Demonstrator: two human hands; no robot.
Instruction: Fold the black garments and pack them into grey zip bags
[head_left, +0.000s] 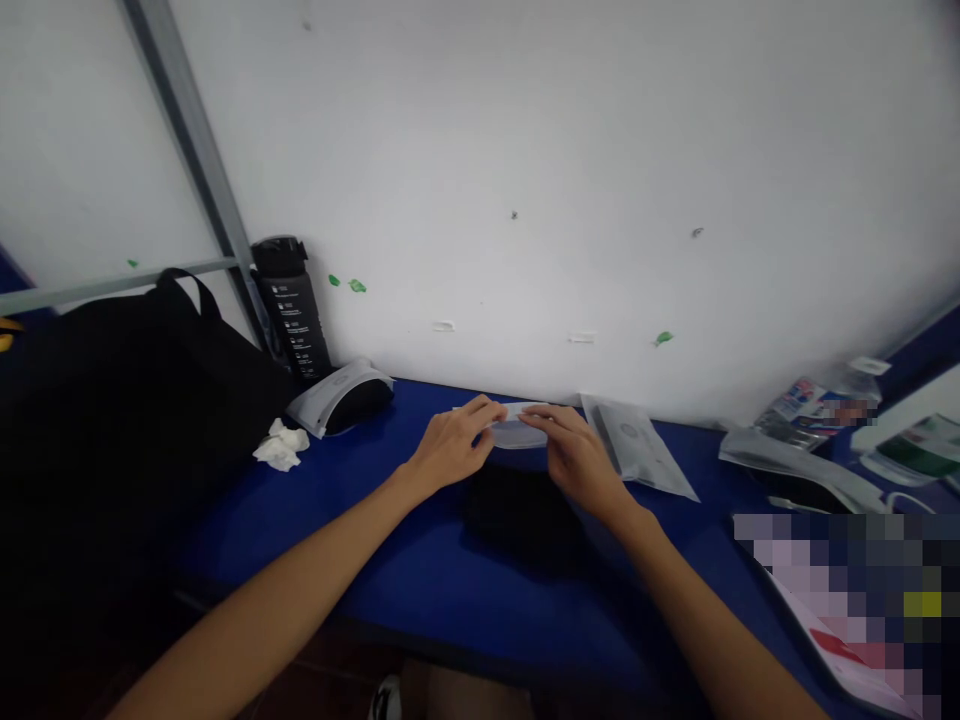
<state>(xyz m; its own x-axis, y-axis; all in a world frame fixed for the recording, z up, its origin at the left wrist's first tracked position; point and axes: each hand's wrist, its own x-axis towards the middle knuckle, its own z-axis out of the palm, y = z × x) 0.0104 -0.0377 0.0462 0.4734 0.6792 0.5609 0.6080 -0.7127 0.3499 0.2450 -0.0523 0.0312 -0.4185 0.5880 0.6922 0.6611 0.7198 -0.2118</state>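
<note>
Both hands pinch the top edge of a frosted plastic zip bag (519, 434) near the wall side of the blue table. My left hand (459, 440) grips its left part with closed fingers. My right hand (576, 450) holds the right part, thumb and fingers pressed together. A black folded cloth-like item (521, 515) lies just below the bag, between my forearms; I cannot tell whether any of it is inside. Another frosted zip bag (637, 445), looking flat, lies right beside my right hand.
On the blue table (360, 570), a filled zip bag (341, 398), crumpled tissue (281, 445), black bottle (292, 310) and large black bag (127, 430) stand left. Rightward lie a zip bag with black contents (802, 470), a clear plastic bottle (817, 405) and a partly blurred flat item (832, 620). A white wall rises behind.
</note>
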